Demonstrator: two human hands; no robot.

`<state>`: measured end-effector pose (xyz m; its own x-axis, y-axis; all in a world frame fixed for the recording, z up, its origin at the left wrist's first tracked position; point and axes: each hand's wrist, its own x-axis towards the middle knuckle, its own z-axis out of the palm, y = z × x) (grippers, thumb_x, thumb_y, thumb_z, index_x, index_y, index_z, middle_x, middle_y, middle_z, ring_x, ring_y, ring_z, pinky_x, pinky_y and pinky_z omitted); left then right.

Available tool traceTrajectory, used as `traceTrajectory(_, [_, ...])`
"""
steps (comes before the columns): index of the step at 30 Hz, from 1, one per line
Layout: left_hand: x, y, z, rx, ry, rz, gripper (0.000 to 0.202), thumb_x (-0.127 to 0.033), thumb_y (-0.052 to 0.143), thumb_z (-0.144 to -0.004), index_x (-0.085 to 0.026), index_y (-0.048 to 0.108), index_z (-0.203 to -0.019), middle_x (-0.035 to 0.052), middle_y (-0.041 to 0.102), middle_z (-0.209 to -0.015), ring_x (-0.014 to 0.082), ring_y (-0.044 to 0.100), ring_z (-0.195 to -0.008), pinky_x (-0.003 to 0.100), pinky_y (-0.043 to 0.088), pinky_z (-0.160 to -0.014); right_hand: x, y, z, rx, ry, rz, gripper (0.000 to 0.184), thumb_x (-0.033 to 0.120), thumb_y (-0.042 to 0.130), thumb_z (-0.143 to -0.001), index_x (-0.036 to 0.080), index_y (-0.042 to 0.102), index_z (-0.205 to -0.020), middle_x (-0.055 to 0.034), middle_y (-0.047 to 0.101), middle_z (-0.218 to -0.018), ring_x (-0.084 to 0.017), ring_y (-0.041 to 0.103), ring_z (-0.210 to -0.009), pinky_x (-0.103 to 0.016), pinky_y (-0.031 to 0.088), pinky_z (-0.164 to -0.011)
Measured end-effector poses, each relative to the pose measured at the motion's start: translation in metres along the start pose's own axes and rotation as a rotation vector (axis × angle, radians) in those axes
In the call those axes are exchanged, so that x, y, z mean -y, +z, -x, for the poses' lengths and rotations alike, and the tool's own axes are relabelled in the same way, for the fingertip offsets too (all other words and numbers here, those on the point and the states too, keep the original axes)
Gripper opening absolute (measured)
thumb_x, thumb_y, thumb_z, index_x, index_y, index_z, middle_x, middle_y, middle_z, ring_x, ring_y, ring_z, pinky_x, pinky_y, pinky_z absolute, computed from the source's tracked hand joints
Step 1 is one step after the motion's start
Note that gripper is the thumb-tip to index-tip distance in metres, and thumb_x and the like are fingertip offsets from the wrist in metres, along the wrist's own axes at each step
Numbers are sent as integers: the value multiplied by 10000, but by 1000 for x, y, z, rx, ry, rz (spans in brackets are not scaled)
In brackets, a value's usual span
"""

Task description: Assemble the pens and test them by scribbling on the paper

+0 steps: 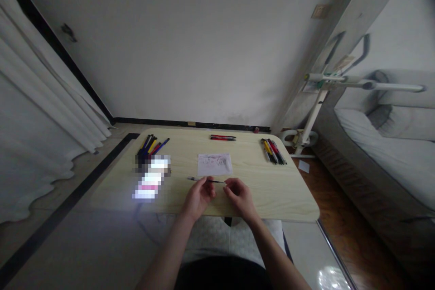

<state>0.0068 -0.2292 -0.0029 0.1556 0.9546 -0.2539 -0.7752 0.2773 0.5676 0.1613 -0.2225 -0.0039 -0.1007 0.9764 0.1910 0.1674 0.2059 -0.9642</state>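
My left hand (200, 197) is closed around a slim pen (192, 178) above the near middle of the table. The pen's pale end sticks out to the left of my fingers. From their right side a thin dark length (217, 182) reaches across to my right hand (239, 194), whose thumb and fingers pinch its far end. I cannot tell whether this dark length is the pen's refill or its front part. Just beyond my hands lies a white paper (214, 164) with dark and reddish scribbles.
On the pale wooden table (278, 195), several pens (273, 151) lie at the right, more pens (152, 146) at the left, and red and black pens (223, 137) at the back. A bright, pixelated screen (151, 179) lies at the left. White exercise equipment (314, 118) stands beyond the right side.
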Motion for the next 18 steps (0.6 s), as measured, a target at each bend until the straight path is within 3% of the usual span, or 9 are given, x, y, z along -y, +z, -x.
traceTrajectory(18, [2,7,3,-7,44,-133,222,-310,559,-746,-104,601,-819,15,564,-603,96,521,-520,217,393,-509,-1,0,-1,-11,73,-127,194,356,563,-725,165,564,-758,2,546,-607,-115,484,-524,-220,382,-479])
